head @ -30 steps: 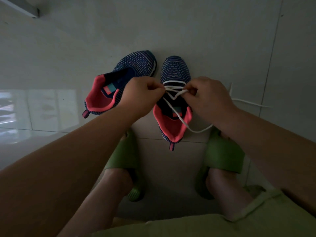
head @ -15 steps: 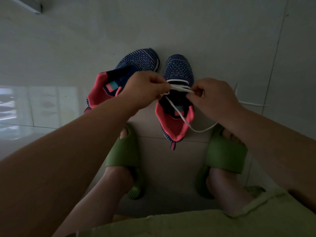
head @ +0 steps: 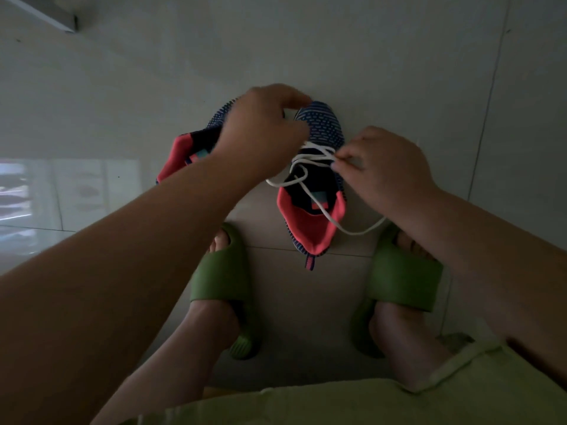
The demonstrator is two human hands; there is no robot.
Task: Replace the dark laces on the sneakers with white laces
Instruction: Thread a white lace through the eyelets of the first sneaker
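Two navy knit sneakers with pink lining lie on the floor between my feet. The right sneaker (head: 320, 130) points away from me, with a white lace (head: 319, 207) threaded through its upper eyelets and trailing loose to the right. My right hand (head: 383, 170) pinches that lace at the sneaker's right side. My left hand (head: 264, 127) hovers with curled fingers over the toes of both shoes; a strand of the white lace runs up into it, and a slack loop hangs below its wrist. The left sneaker (head: 184, 151) lies tilted, half hidden by my left arm.
My feet in green slides (head: 221, 271) (head: 402, 277) rest just in front of the sneakers. Grey floor tiles (head: 368, 56) spread all around. A bright reflection (head: 61, 191) lies on the floor at left. A pale strip (head: 46, 13) crosses the top left corner.
My left hand has risen from the sneaker's eyelets up over the toes, drawing the lace along. My right hand has kept its pinch at the sneaker's right side.
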